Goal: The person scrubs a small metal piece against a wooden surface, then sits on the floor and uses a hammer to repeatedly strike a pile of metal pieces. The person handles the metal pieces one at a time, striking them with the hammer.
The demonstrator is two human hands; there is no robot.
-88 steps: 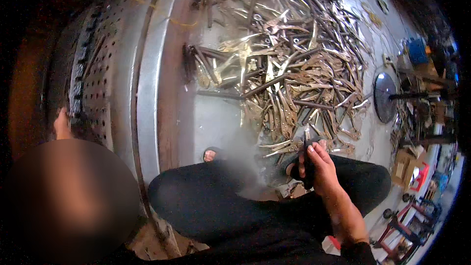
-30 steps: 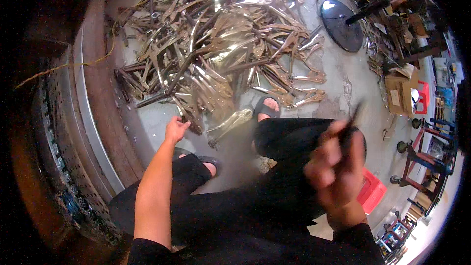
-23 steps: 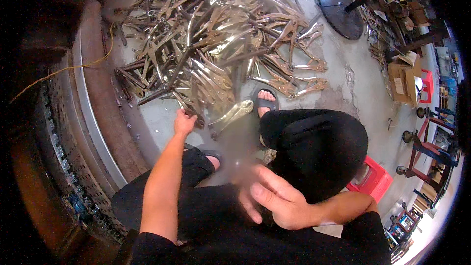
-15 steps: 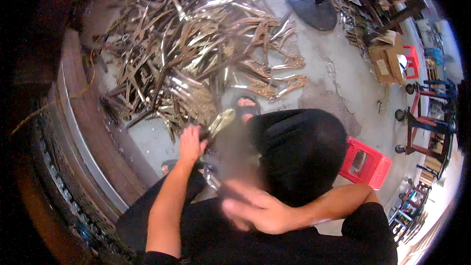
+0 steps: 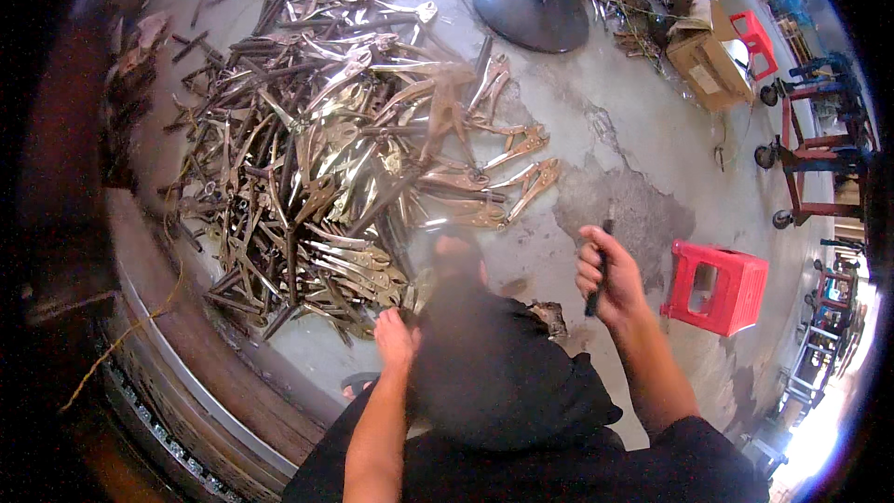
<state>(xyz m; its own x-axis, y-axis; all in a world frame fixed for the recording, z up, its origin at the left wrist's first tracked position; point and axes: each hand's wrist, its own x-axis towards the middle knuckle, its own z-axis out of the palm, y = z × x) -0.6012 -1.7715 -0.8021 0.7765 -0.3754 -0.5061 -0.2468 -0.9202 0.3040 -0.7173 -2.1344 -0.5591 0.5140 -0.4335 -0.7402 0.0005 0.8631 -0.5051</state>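
Observation:
A big heap of locking pliers [image 5: 358, 144], metal and brown-toned, with dark bars mixed in, lies on the floor ahead of me. At the heap's near edge is my left hand [image 5: 396, 340], its fingers curled round something that I cannot make out; a grey blur beside it hides part of the view. Out to the right, my right hand [image 5: 615, 279] is raised and closed round a short black bar-like handle [image 5: 605, 261], with the thumb along it. The handle's ends stick out above and below the fist.
A red plastic stool [image 5: 719, 287] stands right of my right hand. Far off are a round black stand base [image 5: 531, 9] and a cardboard box [image 5: 710, 61]. Wheeled carts [image 5: 815, 154] line the right side. A long metal rail [image 5: 200, 391] runs along the left.
My right hand has moved from low in front of my body, where it was blurred, up and out to the right. My left hand has stayed near the heap. The view has shifted.

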